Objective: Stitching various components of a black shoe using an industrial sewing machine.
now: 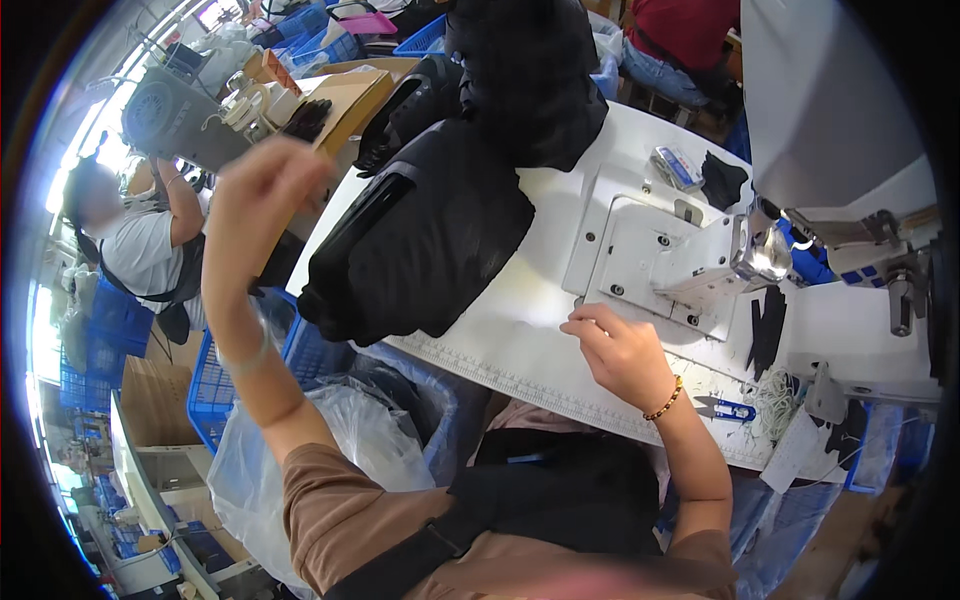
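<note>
My left hand (275, 180) is raised at the left, above the near side of a pile of black fabric pieces (440, 230). Motion smears its fingers, and they look bent. Low over the white table (520, 300), my right hand (625, 355) has its fingers curled in toward the thumb. Whatever they hold, if anything, is too small to make out. Just beyond that hand stands the white arm and base plate of a sewing machine (640, 250). The black pieces lie stacked and folded, with a second tall black bundle (525, 70) behind them.
Thread snips (725, 409) with blue handles lie right of my right hand, beside loose pale thread (772, 405) and black strips (767, 328). A small clear box (678, 168) sits behind the machine base. Blue crates (205, 385) and plastic bags flank the table. A co-worker (145, 240) sits left.
</note>
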`<act>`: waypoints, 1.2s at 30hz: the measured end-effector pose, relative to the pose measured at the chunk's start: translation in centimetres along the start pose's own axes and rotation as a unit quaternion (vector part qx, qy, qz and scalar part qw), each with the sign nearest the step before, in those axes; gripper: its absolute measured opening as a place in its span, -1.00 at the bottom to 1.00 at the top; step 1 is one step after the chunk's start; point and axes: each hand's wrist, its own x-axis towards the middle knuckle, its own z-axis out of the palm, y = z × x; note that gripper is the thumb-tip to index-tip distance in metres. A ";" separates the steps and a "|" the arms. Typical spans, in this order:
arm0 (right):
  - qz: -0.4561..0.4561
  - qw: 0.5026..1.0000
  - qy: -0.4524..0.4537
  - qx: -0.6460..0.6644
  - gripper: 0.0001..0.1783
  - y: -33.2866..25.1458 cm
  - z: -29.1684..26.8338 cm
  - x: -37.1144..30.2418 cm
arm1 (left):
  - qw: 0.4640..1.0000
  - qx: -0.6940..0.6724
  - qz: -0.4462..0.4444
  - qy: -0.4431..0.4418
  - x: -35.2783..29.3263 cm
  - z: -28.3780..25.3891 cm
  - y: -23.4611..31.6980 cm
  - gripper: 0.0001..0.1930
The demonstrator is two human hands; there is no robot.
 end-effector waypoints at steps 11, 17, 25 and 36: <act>-0.078 0.995 0.064 -0.020 -0.81 -1.5 -2.8 -0.7 | 0.959 0.248 0.001 0.138 -8.7 9.9 3.9 -0.50; -0.071 0.995 0.063 -0.038 -0.83 -0.5 -3.9 -2.9 | 0.978 0.154 -0.115 0.082 -6.7 7.0 3.7 -0.72; -0.073 0.995 0.060 -0.021 -0.85 0.1 -4.4 -4.1 | 0.878 0.388 0.142 0.242 -7.7 9.0 4.8 -0.83; 0.010 0.981 0.096 0.171 -0.82 -0.2 -4.3 -5.0 | 0.906 0.250 0.031 0.340 -9.4 6.1 7.6 -0.86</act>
